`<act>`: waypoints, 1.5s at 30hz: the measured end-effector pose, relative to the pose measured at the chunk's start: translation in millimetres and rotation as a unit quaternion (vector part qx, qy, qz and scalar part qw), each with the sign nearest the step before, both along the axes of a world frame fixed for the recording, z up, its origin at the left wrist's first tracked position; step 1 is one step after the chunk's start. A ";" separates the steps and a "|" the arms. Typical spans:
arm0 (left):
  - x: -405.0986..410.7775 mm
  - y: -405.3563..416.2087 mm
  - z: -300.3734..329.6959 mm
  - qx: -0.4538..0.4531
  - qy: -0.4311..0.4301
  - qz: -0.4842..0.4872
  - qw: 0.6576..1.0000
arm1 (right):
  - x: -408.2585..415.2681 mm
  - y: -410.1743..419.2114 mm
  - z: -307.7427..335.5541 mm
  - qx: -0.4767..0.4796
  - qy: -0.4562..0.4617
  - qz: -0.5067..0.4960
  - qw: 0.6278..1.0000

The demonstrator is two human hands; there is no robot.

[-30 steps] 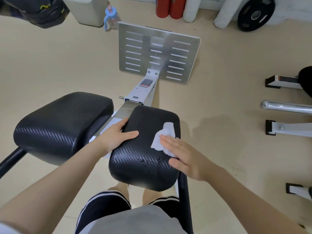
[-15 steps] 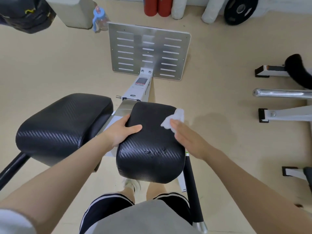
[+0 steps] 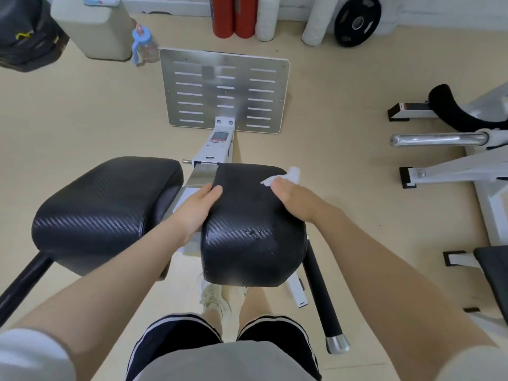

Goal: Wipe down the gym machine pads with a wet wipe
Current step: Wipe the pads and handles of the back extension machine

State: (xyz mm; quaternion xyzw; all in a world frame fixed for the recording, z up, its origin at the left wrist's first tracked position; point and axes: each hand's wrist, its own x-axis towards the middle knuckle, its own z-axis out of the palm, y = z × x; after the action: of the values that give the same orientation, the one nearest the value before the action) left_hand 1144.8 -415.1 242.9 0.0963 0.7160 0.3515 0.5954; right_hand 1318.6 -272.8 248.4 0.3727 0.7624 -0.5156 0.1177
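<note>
Two black carbon-pattern pads sit side by side on a white machine frame. On the right pad [image 3: 247, 215], my right hand [image 3: 295, 200] presses a white wet wipe [image 3: 286, 177] onto the far right edge, with the wipe sticking out past my fingers. My left hand [image 3: 199, 207] rests on the right pad's left edge, its fingers down in the gap between the pads and its thumb on top. A few water droplets lie on the pad's near top. The left pad [image 3: 107, 207] is untouched.
A slotted metal footplate [image 3: 224, 90] stands ahead on the beige floor. A black handle bar [image 3: 320, 292] runs down beside the right pad. Other white machine frames and a chrome bar [image 3: 437, 139] are at right. A blue bottle [image 3: 144, 44], red rolls and a weight plate [image 3: 357, 22] line the back.
My right hand has slid the wipe from the middle of the right pad to its far right edge. My left hand has stayed on the pad's left edge.
</note>
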 end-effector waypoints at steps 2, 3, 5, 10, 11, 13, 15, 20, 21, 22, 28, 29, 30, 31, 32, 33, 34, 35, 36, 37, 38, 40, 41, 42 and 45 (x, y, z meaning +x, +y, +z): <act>-3.7 -13.3 -1.1 0.010 -0.045 0.039 0.998 | -13.0 -7.9 6.9 0.006 -0.008 0.005 1.000; -5.2 -19.9 0.8 0.016 -0.063 0.054 0.996 | -19.8 -15.8 11.6 0.013 -0.008 0.013 1.000; -5.8 -30.0 8.2 0.029 -0.088 0.056 0.994 | -33.7 -35.4 16.4 0.034 -0.024 0.061 0.997; -7.3 -41.4 17.7 0.067 -0.125 0.018 0.990 | -77.5 -87.8 27.8 0.151 -0.075 0.142 0.975; -9.6 -42.4 15.2 0.071 -0.137 0.015 0.988 | -83.3 -93.4 27.1 0.169 -0.081 0.151 0.970; -15.1 -44.1 7.6 0.069 -0.168 0.021 0.983 | -87.5 -103.5 22.5 0.214 -0.080 0.155 0.961; -17.2 -44.7 -0.1 0.062 -0.179 0.022 0.982 | -83.7 -111.3 19.6 0.250 -0.036 0.113 0.961; -15.4 -46.0 -1.2 0.058 -0.132 0.053 0.988 | -32.7 -85.9 18.6 0.273 -0.089 -0.015 0.958; -16.3 -45.9 0.1 0.057 -0.148 0.030 0.987 | -18.5 -78.4 20.4 0.267 -0.091 -0.045 0.958; -16.6 -45.8 1.5 0.057 -0.154 0.017 0.986 | -7.1 -73.1 23.8 0.254 -0.100 -0.065 0.960; -9.8 -53.7 17.7 0.078 -0.123 0.057 0.988 | -13.9 -96.6 25.4 0.269 -0.140 -0.084 0.949; -9.6 -54.9 19.0 0.076 -0.133 0.062 0.986 | -24.8 -109.3 26.8 0.286 -0.138 -0.045 0.947; -10.9 -56.4 17.7 0.068 -0.148 0.065 0.985 | -36.9 -122.2 27.1 0.295 -0.138 -0.010 0.945; -12.5 -57.6 16.0 0.061 -0.170 0.068 0.981 | -49.6 -134.0 26.8 0.297 -0.134 0.008 0.946; -12.8 -59.4 12.9 0.059 -0.185 0.064 0.979 | -61.1 -144.2 27.8 0.299 -0.124 0.012 0.946; -12.3 -61.7 10.7 0.058 -0.186 0.049 0.980 | -71.1 -151.7 26.7 0.308 -0.117 0.019 0.944; -10.9 -63.7 9.5 0.059 -0.178 0.035 0.982 | -79.5 -158.0 27.2 0.316 -0.114 0.031 0.941; -9.6 -65.6 7.2 0.060 -0.169 0.033 0.983 | -85.3 -161.6 28.6 0.322 -0.114 0.049 0.939; -8.3 -68.2 5.7 0.062 -0.168 0.038 0.983 | -87.1 -161.4 24.2 0.323 -0.110 0.068 0.937; -7.6 -70.2 2.3 0.066 -0.172 0.044 0.982 | -86.9 -160.1 24.0 0.324 -0.102 0.086 0.937; -6.0 -72.1 -0.8 0.072 -0.176 0.051 0.981 | -84.0 -156.7 24.0 0.316 -0.099 0.100 0.938; -0.6 -74.7 -2.1 0.085 -0.178 0.072 0.978 | -69.2 -144.4 26.2 0.306 -0.087 0.087 0.944; 3.3 -74.6 0.6 0.093 -0.164 0.082 0.979 | -56.8 -136.6 26.2 0.312 -0.087 0.063 0.944; 7.5 -73.7 3.5 0.104 -0.143 0.090 0.980 | -41.6 -128.9 27.5 0.323 -0.092 0.036 0.941; 17.1 -71.8 10.9 0.118 -0.110 0.103 0.982 | 12.0 -111.3 22.3 0.338 -0.132 -0.035 0.931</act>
State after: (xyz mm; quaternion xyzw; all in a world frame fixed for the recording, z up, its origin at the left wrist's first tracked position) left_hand 1162.0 -487.0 253.8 0.0522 0.6062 0.5011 0.6154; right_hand 1330.6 -384.1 270.6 0.4816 0.8557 -0.1773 0.0662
